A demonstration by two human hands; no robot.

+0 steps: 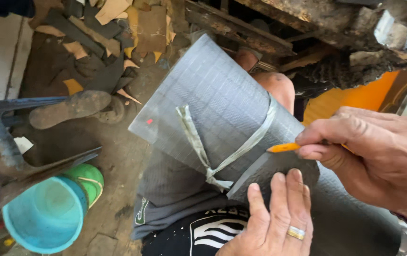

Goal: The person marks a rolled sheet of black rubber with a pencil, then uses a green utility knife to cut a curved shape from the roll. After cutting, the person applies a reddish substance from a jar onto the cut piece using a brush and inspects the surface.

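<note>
I am looking down at a roll of grey rubber sheet, its face pressed with a fine grid of squares and a small red mark near its lower left corner. A pale, frayed strip of cloth is tying the roll shut, looping around it and knotting at the lower edge. The roll is lying tilted across my lap, over my knee, its far end pointing up and away from me.

A smaller dark grey rubber piece is lying flat against the near end of the roll. My left hand, a gold ring on one finger, is pressing down on that piece with the fingers stretched out flat, not curled around anything. My right hand is pinching an orange pencil between thumb and fingertips, and the pencil's tip is touching the rubber just beside the cloth strip, right above my left fingertips.

Below me the floor is bare, dusty and stained. A worn shoe sole is lying on it to the left, and beyond that a heap of dark and tan leather scraps is spreading out. Near my left side a turquoise plastic cup is sitting beside a green one. A rough, blackened wooden bench is standing ahead of my knee.
</note>
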